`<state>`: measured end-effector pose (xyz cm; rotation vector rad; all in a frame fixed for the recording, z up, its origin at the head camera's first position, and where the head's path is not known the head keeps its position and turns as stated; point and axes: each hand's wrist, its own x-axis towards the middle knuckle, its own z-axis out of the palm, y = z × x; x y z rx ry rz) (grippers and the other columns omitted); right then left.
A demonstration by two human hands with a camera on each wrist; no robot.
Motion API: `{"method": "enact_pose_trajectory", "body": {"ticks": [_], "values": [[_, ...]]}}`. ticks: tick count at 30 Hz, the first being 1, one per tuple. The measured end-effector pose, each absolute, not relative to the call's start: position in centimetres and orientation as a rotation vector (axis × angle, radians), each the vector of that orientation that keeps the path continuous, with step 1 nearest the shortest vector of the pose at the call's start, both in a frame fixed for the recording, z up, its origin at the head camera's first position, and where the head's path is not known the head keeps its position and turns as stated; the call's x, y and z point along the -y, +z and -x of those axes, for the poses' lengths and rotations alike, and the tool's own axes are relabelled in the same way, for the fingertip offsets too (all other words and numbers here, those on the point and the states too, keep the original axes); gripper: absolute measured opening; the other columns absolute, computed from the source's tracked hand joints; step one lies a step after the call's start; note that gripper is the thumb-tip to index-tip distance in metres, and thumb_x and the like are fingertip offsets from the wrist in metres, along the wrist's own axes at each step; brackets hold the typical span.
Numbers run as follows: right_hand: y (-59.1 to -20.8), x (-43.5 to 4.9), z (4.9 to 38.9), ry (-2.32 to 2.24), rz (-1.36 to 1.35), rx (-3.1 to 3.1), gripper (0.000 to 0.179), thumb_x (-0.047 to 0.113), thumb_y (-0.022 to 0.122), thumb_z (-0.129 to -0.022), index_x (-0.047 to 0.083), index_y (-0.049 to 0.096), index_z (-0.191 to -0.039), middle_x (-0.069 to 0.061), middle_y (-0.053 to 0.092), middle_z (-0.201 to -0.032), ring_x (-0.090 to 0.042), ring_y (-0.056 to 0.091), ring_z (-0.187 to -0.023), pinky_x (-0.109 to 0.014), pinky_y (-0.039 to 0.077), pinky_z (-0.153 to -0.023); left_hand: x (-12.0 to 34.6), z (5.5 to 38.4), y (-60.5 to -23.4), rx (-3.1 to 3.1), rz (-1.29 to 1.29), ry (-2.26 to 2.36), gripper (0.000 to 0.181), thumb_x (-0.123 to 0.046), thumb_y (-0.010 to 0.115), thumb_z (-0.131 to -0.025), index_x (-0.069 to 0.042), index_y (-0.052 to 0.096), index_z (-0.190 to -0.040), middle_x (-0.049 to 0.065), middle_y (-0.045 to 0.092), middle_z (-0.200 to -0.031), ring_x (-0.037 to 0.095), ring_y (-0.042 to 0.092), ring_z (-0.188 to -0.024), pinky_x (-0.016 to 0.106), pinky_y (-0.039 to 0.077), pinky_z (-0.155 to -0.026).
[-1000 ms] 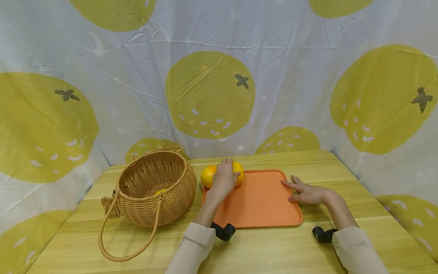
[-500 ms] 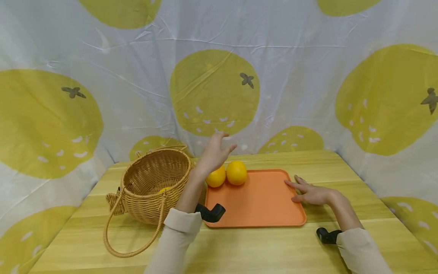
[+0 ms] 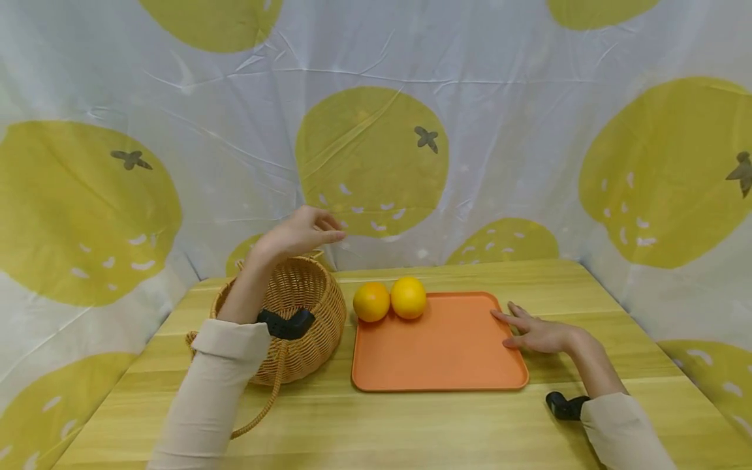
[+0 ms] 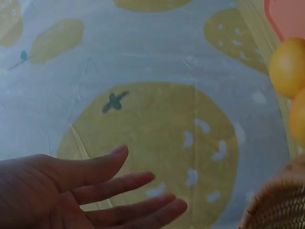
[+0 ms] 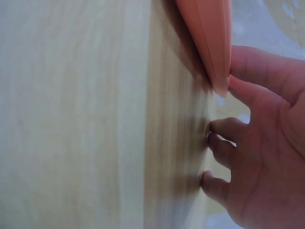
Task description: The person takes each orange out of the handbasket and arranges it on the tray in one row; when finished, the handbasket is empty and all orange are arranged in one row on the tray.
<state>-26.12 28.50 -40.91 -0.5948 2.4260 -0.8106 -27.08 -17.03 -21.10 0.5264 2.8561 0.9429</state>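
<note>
Raised over the far side of a wicker basket (image 3: 320, 329), my left hand (image 3: 301, 232) is empty. Its thumb and fingers stand apart in the left wrist view. Two oranges, one on the left (image 3: 371, 302) and one on the right (image 3: 408, 298), sit side by side at the far left corner of an orange tray (image 3: 440, 356). My right hand (image 3: 543, 334) rests at the tray's right edge. In the right wrist view its thumb and index finger touch the tray's side, while the other fingertips are down on the table. My left forearm hides part of the basket's inside.
The basket's looped handle (image 3: 258, 418) hangs down onto the wooden table (image 3: 446, 431) at the front left. Behind the table hangs a white cloth (image 3: 499, 156) printed with large yellow fruit. A black device (image 3: 286, 324) is strapped to my left wrist.
My left hand has let go of the orange, lifted off the two oranges and swung left to above the basket. The right hand stays at the tray edge.
</note>
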Motion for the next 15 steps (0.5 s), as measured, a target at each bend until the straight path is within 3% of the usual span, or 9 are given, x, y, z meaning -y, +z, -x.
{"method": "enact_pose_trajectory", "body": {"ticks": [3, 8, 15], "values": [[-40.9, -28.5, 26.2, -0.809, 0.599, -2.427, 0.082, 0.038, 0.060, -0.105, 0.002, 0.018, -0.165, -0.038, -0.013, -0.166, -0.065, -0.011, -0.149, -0.083, 0.004, -0.111, 20.5, 28.0, -21.9, -2.743, -0.499, 1.041, 0.037, -0.021, 0.059, -0.106, 0.008, 0.065, -0.129, 0.020, 0.073, -0.116, 0.025, 0.070, -0.105, 0.032, 0.058, -0.084], [-40.8, -28.5, 26.2, -0.809, 0.592, -2.423, 0.082, 0.038, 0.060, -0.104, 0.002, 0.018, -0.165, -0.038, -0.013, -0.166, -0.065, -0.011, -0.149, -0.083, 0.003, -0.111, 25.0, 29.7, -24.2, -2.537, -0.413, 1.174, 0.041, -0.022, 0.060, -0.106, 0.010, 0.062, -0.132, 0.014, 0.077, -0.116, 0.014, 0.074, -0.099, 0.030, 0.061, -0.083], [-40.9, -28.6, 26.1, -0.816, 0.599, -2.419, 0.083, 0.039, 0.060, -0.104, 0.002, 0.017, -0.165, -0.038, -0.013, -0.166, -0.064, -0.011, -0.149, -0.083, 0.004, -0.111, 26.9, 31.4, -26.4, -2.487, -0.440, 0.957, 0.032, -0.017, 0.072, -0.098, 0.005, 0.072, -0.122, 0.005, 0.078, -0.113, 0.013, 0.069, -0.097, 0.026, 0.058, -0.078]]}}
